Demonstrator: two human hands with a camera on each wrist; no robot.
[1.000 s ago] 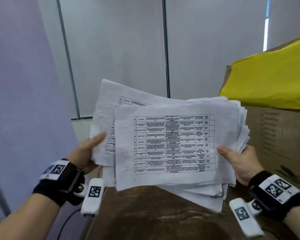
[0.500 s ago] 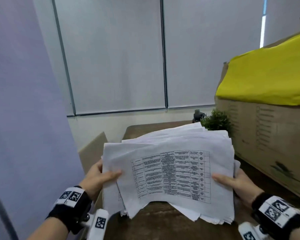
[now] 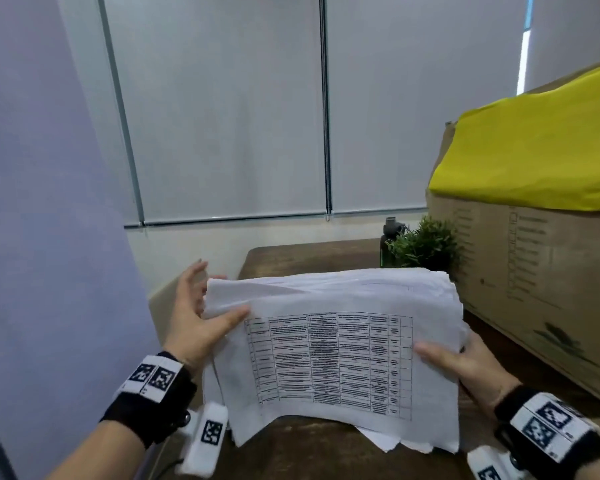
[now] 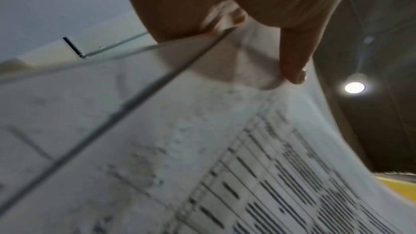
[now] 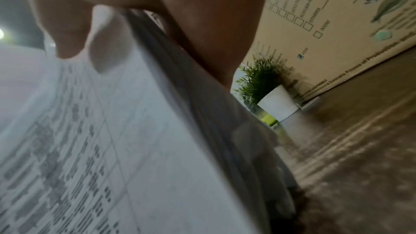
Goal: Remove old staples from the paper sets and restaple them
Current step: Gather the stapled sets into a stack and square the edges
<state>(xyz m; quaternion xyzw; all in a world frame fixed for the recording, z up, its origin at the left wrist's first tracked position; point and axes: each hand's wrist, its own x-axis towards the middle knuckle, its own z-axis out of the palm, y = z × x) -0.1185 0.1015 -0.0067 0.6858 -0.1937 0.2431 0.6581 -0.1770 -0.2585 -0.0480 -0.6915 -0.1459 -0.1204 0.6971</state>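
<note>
Head view: I hold a thick stack of papers [image 3: 333, 344] between my 2 hands above the near end of a brown wooden table [image 3: 302, 254]. The top sheet faces me and carries 1 printed table of dark text; the sheets beneath are fanned unevenly at the lower edge, and the stack's near edge hangs just over the tabletop.

My left hand [image 3: 194, 317] takes the stack's left edge: the thumb lies flat on the top sheet, and the fingers spread loosely behind the upper left corner, so this grip is wide and light. In the left wrist view, the thumb tip [image 4: 294, 76] presses the paper near its edge.

My right hand [image 3: 465, 362] pinches the right edge, thumb on top and fingers hidden beneath the sheets. The right wrist view shows the thumb [image 5: 69, 42] on the printed sheet and the layered edges of the stack running below the palm.

Behind the stack stand a small green plant [image 3: 426, 244] in a white pot [image 5: 278, 102] and a dark bottle [image 3: 388, 240]. To the right sits a large cardboard box [image 3: 534, 271], with yellow material [image 3: 534, 147] on top.
</note>
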